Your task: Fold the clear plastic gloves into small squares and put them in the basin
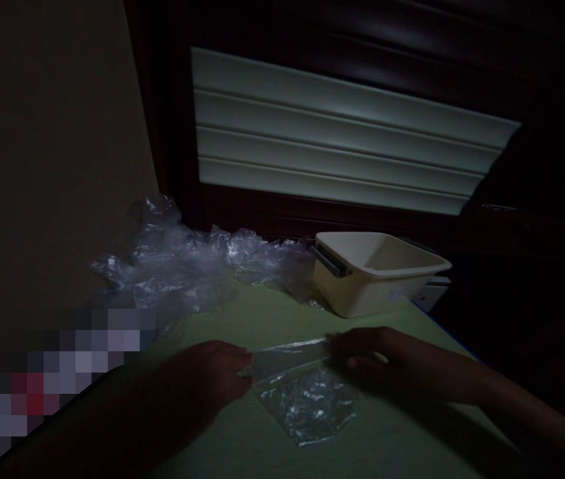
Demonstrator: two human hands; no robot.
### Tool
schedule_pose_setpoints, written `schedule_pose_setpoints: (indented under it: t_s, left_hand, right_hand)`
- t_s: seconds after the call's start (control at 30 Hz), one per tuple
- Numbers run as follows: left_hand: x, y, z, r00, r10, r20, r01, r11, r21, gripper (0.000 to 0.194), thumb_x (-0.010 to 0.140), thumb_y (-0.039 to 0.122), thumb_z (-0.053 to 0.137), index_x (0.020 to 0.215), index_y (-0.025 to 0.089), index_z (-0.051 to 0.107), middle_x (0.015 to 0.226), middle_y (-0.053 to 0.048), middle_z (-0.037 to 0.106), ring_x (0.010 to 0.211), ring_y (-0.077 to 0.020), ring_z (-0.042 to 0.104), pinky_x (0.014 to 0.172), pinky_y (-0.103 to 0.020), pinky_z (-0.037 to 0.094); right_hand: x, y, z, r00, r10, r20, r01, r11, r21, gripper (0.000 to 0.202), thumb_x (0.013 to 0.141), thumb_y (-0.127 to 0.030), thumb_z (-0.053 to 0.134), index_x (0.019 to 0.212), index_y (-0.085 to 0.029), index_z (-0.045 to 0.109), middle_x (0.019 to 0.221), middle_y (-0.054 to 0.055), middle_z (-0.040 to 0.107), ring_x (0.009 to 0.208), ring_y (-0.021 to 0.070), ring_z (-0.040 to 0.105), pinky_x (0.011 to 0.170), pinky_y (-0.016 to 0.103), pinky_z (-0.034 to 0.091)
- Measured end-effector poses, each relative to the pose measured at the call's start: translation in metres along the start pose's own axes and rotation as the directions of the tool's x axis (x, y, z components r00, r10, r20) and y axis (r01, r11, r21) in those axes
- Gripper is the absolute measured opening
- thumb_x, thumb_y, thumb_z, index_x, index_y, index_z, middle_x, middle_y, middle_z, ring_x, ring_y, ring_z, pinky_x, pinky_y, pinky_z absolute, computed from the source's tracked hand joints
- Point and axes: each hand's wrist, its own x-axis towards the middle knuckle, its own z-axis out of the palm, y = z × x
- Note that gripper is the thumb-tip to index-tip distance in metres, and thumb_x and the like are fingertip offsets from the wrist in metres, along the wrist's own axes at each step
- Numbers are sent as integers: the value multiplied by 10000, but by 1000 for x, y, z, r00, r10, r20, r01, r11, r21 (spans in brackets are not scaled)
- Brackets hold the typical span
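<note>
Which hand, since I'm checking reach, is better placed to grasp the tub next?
Likely the right hand: it is nearer the tub, though busy at the clear plastic. The left hand, pinching that plastic, is farther off.

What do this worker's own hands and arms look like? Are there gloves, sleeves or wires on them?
They are human hands: the left hand and right hand show no gloves or wires. The right forearm is slender, with no sleeve visible. The left forearm is too dark to make out clothing or markings.
</note>
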Motion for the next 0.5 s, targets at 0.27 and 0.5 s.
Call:
schedule_pose_setpoints:
  t_s: [0.27, 0.5]
  left_hand:
    - [10, -4, -2, 999, 30, -12, -31, 996, -80, 218, 843, 61, 527, 773, 188, 690, 900, -55, 650, 851, -178, 592, 782, -296, 487]
    - [27, 9, -24, 967, -242, -75, 213, 938, -274, 344, 788, 7, 383, 908, 169, 662, 1044, -74, 609, 939, -179, 590, 793, -287, 493]
  right_hand:
    - [53, 21, 23, 988, -32, -153, 36, 999, 21, 238, 719, -184, 706, 947, -145, 649, 992, 95, 628, 873, 211, 588, 767, 317, 454]
    - [47, 24, 37, 974, 13, -226, 38, 975, 217, 132, 764, -184, 630, 866, -163, 549, 752, -3, 527, 660, 132, 493, 552, 236, 393]
